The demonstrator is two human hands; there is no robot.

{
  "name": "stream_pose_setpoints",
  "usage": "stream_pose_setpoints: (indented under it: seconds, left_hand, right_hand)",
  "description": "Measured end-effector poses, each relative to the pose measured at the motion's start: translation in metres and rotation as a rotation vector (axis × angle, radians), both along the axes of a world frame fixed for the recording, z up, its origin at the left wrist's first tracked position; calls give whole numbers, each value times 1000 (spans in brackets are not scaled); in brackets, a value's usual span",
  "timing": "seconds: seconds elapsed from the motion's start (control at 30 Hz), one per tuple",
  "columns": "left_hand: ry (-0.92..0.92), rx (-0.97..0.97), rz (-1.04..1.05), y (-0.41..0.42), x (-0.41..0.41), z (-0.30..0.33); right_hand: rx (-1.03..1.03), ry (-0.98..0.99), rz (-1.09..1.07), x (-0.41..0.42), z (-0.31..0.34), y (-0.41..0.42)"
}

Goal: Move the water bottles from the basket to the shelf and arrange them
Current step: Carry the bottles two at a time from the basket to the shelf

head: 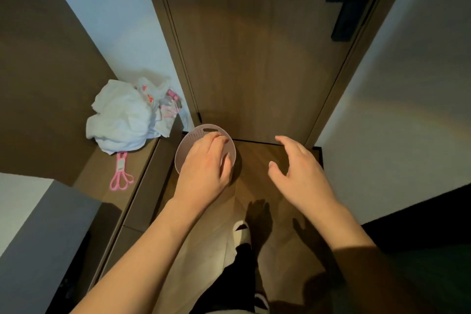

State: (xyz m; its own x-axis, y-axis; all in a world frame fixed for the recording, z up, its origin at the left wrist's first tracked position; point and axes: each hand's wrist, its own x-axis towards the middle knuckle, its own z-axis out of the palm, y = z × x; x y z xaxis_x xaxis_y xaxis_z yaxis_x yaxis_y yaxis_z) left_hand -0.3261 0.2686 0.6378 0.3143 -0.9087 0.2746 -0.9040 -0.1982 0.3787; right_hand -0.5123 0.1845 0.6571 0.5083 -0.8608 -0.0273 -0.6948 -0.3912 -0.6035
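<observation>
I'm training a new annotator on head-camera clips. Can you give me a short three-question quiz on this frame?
1. True or false: the left hand is over the pink basket on the floor.
2. Which hand is free, with spread fingers and no grip on anything?
A. the right hand
B. the left hand
C. neither
3. Fill in: the white plastic bag lies on the ___ ledge, left of the door.

Key: 1 true. 2 A. 3 wooden.
</observation>
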Motion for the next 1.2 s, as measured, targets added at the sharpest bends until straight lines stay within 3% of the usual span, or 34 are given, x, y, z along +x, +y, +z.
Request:
stream_pose_setpoints:
  seconds: [0.23, 0.33, 0.53, 0.77, 1.0, 1.2]
  left_hand:
    - [5, -31, 76, -123, 92, -19]
    - [44, -49, 116, -175, 125, -17]
    - [75, -72, 166, -254, 173, -6]
    - [174, -22, 395, -281, 222, -35]
    - [220, 16, 747, -299, 248, -50]
    - [317, 150, 916, -286, 252, -89]
  right_hand:
    - [-28, 52, 109, 90, 2, -134]
    - [-129, -17, 134, 125, 5, -187]
    - [-83, 55, 214, 185, 10, -270]
    - [-5, 114, 386, 268, -10, -348]
    - [-7, 195, 800, 352, -42, -412]
    - [-20, 199, 1051, 401, -87, -416]
